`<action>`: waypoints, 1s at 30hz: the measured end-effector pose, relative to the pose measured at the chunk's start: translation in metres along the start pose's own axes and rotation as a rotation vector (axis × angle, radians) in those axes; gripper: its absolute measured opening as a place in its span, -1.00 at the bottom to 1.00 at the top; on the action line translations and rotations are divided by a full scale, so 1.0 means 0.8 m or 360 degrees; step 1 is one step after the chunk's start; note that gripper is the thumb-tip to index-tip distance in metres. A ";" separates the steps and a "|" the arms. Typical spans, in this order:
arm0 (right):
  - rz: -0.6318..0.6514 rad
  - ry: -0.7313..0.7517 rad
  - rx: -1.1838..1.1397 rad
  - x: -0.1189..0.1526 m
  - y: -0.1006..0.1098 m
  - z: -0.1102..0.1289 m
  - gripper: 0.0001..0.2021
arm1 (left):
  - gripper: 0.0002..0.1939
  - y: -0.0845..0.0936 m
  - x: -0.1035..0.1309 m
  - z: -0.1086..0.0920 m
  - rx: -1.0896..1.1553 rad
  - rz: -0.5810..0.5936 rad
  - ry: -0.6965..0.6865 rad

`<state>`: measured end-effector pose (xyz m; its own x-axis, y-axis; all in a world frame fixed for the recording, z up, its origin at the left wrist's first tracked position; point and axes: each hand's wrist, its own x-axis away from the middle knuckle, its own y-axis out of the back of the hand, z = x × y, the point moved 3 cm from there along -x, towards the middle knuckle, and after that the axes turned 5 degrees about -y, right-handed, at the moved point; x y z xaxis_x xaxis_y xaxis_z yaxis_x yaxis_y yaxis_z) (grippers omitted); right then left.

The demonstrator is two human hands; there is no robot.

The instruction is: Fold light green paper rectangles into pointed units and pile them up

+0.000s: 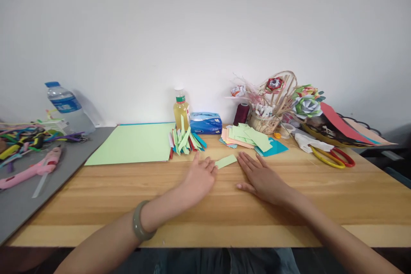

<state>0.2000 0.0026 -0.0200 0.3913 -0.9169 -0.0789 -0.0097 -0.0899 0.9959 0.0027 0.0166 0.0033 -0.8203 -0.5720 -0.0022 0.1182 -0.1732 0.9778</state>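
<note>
A small light green paper rectangle (226, 161) lies on the wooden table (205, 222) between my hands. My left hand (199, 176) rests at its left end, fingers somewhat apart, thumb side toward the folded strips. At its right end lies my right hand (261, 178), palm down with the fingers stretched out and the thumb apart. Neither hand grips anything. Behind my left hand stands a bundle of folded green, red and blue paper strips (183, 139). Loose green and pink paper pieces (247, 135) are piled behind my right hand, beside blue pieces (275, 147).
Large green sheets (135, 143) lie at the left. Behind are a yellow drink bottle (181, 109), a tissue pack (206, 123), a thread spool (241, 114) and a jar (263, 123) with paper flowers. Scissors (334, 157) lie right; a pink glue gun (35, 170) lies far left.
</note>
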 end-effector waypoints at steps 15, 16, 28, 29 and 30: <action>0.0172 0.0093 -0.0245 -0.027 0.015 0.041 -0.25 | -0.56 -0.015 -0.012 0.007 0.0109 -0.0138 -0.0194; 0.0185 0.0091 -0.0245 -0.027 0.015 0.040 -0.25 | -0.56 -0.015 -0.012 0.004 0.0110 -0.0104 -0.0193; -0.0284 -0.0168 -0.0184 -0.022 -0.001 0.017 -0.32 | -0.46 0.043 -0.018 0.171 0.0638 -0.1112 0.1153; -0.0332 -0.0159 -0.0172 -0.024 0.000 0.018 -0.34 | -0.35 0.040 -0.025 0.194 0.0812 -0.1120 0.1362; -0.0352 -0.0145 -0.0162 -0.026 0.002 0.020 -0.35 | -0.31 0.037 -0.036 0.213 0.0883 -0.1107 0.1465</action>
<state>0.1777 0.0151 -0.0174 0.2889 -0.9109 -0.2945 0.1613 -0.2569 0.9529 -0.0658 0.1644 0.0680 0.0995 -0.8758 -0.4723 -0.6083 -0.4292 0.6677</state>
